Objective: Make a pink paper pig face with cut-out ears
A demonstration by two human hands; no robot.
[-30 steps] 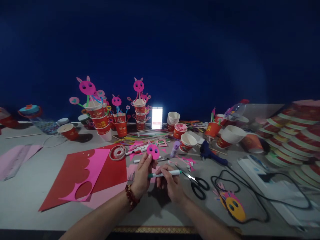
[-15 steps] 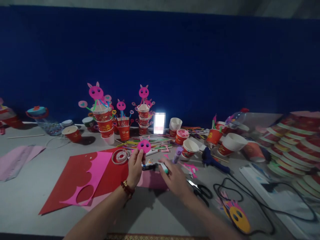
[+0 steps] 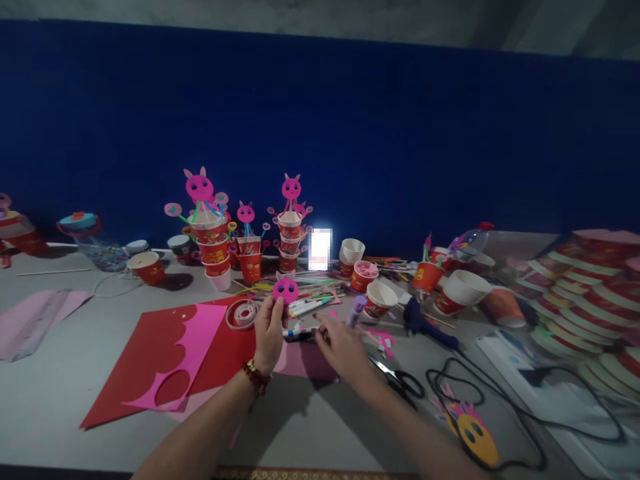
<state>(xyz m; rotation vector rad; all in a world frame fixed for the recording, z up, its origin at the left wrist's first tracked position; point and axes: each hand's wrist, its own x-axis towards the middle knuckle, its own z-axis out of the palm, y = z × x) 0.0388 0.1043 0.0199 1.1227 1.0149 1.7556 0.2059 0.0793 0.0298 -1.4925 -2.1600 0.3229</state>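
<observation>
My left hand (image 3: 270, 330) is closed, pinching a pink paper animal face (image 3: 285, 289) with small ears and two eyes, held upright. My right hand (image 3: 343, 347) has its fingers apart and nothing visible in them. Its fingertips are at the right end of several markers (image 3: 299, 332) with blue and black parts; whether they touch is unclear. Just beyond the hands lies a green-tipped white marker (image 3: 318, 306). A purple glue stick (image 3: 357, 310) stands beyond my right hand. Under the hands is a piece of pink paper (image 3: 307, 361).
Red and pink sheets (image 3: 130, 360) and a tape roll (image 3: 242, 313) lie left. Decorated cup figures (image 3: 215, 252) stand at the back. Rightward are scissors (image 3: 397, 377), a dark blue glue gun (image 3: 425, 325) with a black cord, a yellow paper face (image 3: 477, 437) and stacked cups (image 3: 595, 293).
My right hand has let go of the green-tipped marker, which now lies beyond the hands. My left hand still holds the pink face, nearly unmoved. The view has shifted slightly.
</observation>
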